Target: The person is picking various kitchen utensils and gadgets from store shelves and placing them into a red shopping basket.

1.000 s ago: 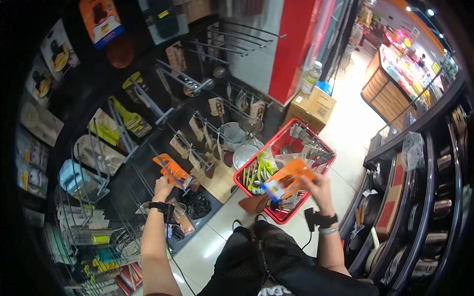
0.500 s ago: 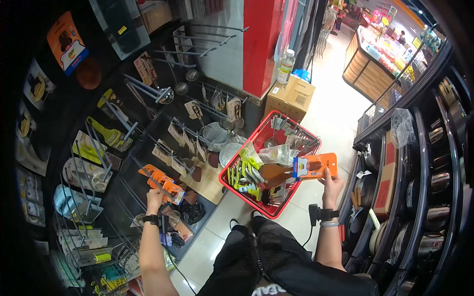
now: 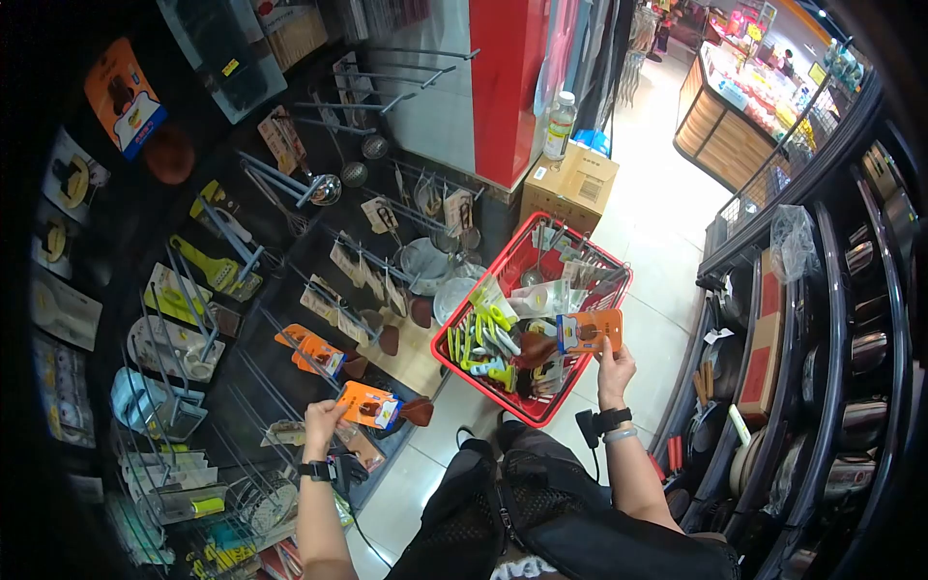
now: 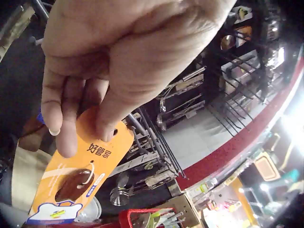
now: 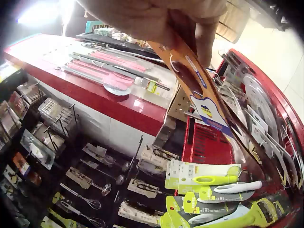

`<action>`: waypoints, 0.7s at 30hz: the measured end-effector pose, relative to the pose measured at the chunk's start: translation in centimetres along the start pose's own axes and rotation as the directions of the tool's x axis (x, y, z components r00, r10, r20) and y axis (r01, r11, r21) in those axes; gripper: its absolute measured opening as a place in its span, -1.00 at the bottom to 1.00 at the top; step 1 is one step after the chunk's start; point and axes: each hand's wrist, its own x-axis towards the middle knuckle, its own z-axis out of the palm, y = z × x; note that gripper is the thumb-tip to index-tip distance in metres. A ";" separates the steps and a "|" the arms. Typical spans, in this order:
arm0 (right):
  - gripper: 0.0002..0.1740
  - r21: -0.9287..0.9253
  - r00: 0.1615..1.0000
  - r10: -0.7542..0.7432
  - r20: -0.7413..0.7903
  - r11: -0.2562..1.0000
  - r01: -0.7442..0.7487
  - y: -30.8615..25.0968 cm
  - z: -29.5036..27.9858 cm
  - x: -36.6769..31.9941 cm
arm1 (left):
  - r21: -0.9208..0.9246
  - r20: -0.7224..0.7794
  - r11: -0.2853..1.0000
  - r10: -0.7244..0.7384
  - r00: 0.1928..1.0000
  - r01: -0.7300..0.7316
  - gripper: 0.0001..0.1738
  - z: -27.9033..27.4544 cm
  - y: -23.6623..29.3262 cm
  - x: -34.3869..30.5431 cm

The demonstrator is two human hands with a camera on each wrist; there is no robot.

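Observation:
My left hand (image 3: 323, 425) pinches the top of an orange card that backs a brown spatula (image 3: 365, 404), held out in front of the rack. In the left wrist view, thumb and fingers grip this orange card (image 4: 90, 156) near its hang hole. My right hand (image 3: 615, 375) holds a second brown spatula on an orange card (image 3: 592, 332) above the right side of a red shopping basket (image 3: 483, 387). Its brown blade points left over the basket's contents. Seen from the right wrist, the orange card (image 5: 190, 78) hangs down from the fingers.
More orange-carded spatulas (image 3: 311, 351) hang on a rack hook at the left. Green-handled utensils (image 3: 478, 338) fill the basket's near side. Behind it stands a cardboard box (image 3: 570, 184) with a bottle (image 3: 559, 126) on top. Shelves of pans (image 3: 773, 358) line the right.
The left hand has drawn a carded spatula off the hook toward me. The right hand's carded spatula has swung level and shifted slightly left over the basket.

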 end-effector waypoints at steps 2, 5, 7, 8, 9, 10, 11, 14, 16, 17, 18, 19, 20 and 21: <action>-0.76 0.017 1.000 0.011 -0.012 1.000 -0.011 -0.4 0.0 -0.2 | 0.025 -0.010 1.000 0.007 1.000 -0.007 -0.83 0.0 0.5 -0.8; -0.76 0.021 1.000 -0.017 -0.013 1.000 0.017 -0.4 -0.2 -0.3 | 0.148 0.012 0.985 0.085 0.996 -0.086 -0.82 0.0 2.1 -2.6; -0.75 -0.152 0.993 -0.110 0.049 0.982 0.117 -0.2 -0.6 0.0 | 0.139 0.076 0.984 0.100 0.992 -0.110 -0.79 0.2 4.6 -4.7; -0.75 -0.150 0.993 -0.110 0.048 0.982 0.116 -0.3 -0.6 0.2 | 0.233 0.096 0.960 0.134 0.986 -0.153 -0.81 0.3 5.3 -5.7; -0.75 -0.110 0.995 -0.087 0.048 0.990 0.091 -0.6 -0.7 0.5 | 0.234 0.096 0.960 0.135 0.986 -0.154 -0.81 0.3 6.5 -6.6; -0.75 -0.069 0.997 -0.062 0.047 0.995 0.066 -0.8 -0.6 0.7 | 0.289 0.113 0.940 0.153 0.982 -0.180 -0.82 0.3 7.9 -7.3; -0.75 -0.069 0.997 -0.060 0.044 0.996 0.063 -1.1 -0.4 1.0 | 0.343 0.134 0.916 0.171 0.976 -0.208 -0.83 0.3 8.6 -7.6; -0.77 -0.007 0.996 -0.088 0.011 0.996 0.088 -1.3 0.4 1.0 | 0.344 0.172 0.910 0.180 0.968 -0.230 -0.85 0.2 10.2 -8.4; -0.78 -0.059 0.996 -0.084 0.034 0.994 0.086 -1.4 0.1 0.8 | 0.331 0.192 0.912 0.186 0.964 -0.242 -0.86 0.2 12.2 -9.2; -0.78 -0.112 0.995 -0.079 0.059 0.990 0.085 -1.6 0.1 0.6 | 0.323 0.221 0.909 0.199 0.955 -0.265 -0.86 0.2 13.1 -9.6; -0.79 -0.142 0.992 -0.114 0.062 0.982 0.122 -2.6 0.0 0.0 | 0.315 0.250 0.905 0.212 0.945 -0.287 -0.85 0.2 14.0 -9.9; -0.79 -0.141 0.992 -0.114 0.062 0.983 0.122 -2.5 -0.1 -0.1 | 0.315 0.250 0.904 0.213 0.945 -0.288 -0.85 0.2 14.7 -10.1; -0.80 -0.200 0.987 -0.136 0.081 0.968 0.150 -2.2 -0.5 -0.3 | 0.307 0.266 0.894 0.248 0.931 -0.326 -0.85 0.2 15.5 -10.2; -0.81 -0.259 0.983 -0.156 0.101 0.950 0.177 -2.0 -0.9 -0.4 | 0.299 0.283 0.882 0.282 0.917 -0.364 -0.84 0.2 16.3 -10.4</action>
